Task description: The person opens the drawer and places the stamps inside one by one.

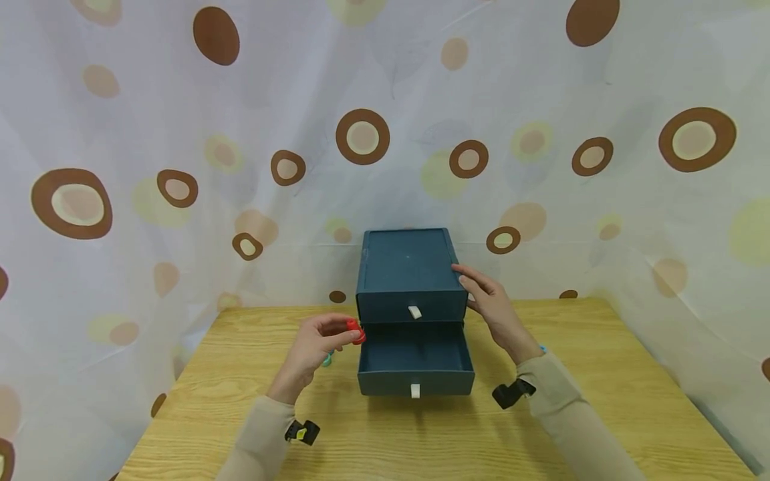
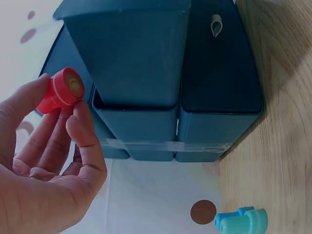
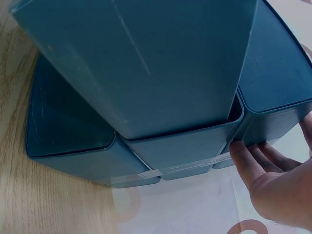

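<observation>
A dark blue drawer unit (image 1: 409, 260) stands on the table against the patterned cloth, its tiers stacked. The drawer (image 1: 385, 383) below the top one is pulled out, with its bare floor showing. Between thumb and fingertips my left hand (image 1: 309, 349) pinches a small red stamp (image 2: 57, 92), just left of the pulled-out drawer. In the left wrist view the stamp's wide end faces the unit and shows a yellowish inside. My right hand (image 1: 496, 310) touches the unit's right side and upper edge, fingers fairly straight; the right wrist view shows fingertips (image 3: 239, 148) against it.
Left of the unit, a teal piece (image 2: 241, 223) of similar shape lies on the wooden table (image 1: 222, 374) beside a blue one (image 2: 222, 217). A bit of blue (image 1: 543, 348) peeks out by the right sleeve. Spotted cloth (image 1: 409, 73) surrounds the table's back and sides.
</observation>
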